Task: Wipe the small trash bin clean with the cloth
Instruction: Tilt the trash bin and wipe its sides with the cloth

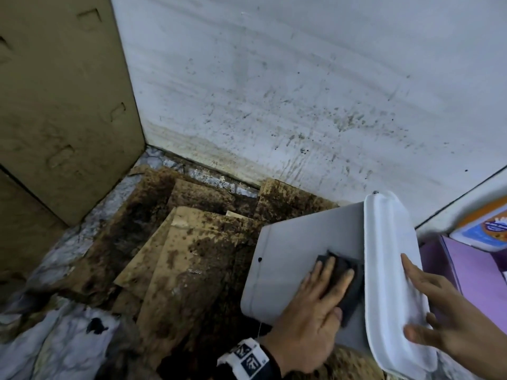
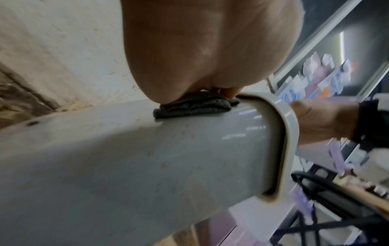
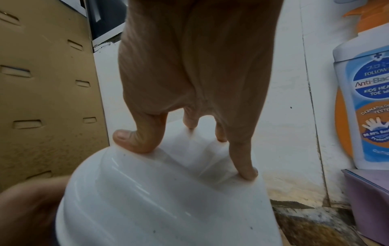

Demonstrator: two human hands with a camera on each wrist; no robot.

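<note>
The small grey trash bin (image 1: 296,242) is tipped on its side, its white lid (image 1: 389,242) facing right. My left hand (image 1: 310,305) lies flat on the bin's upper side. Its straight fingers press a folded dark grey cloth (image 1: 348,272) against the wall just beside the lid's rim. In the left wrist view the cloth (image 2: 193,106) is squashed under the left hand (image 2: 210,50) on the bin (image 2: 147,158). My right hand (image 1: 439,305) spreads its fingers over the lid. In the right wrist view the right hand (image 3: 200,83) touches the lid (image 3: 157,199) with thumb and fingertips.
Stained cardboard sheets (image 1: 192,242) cover the floor under the bin. A spotted white wall (image 1: 301,91) stands behind it and a brown slotted panel (image 1: 55,105) at the left. A purple box (image 1: 472,270) and an orange-white bottle (image 3: 366,99) stand close on the right. Crumpled white plastic (image 1: 55,338) lies near left.
</note>
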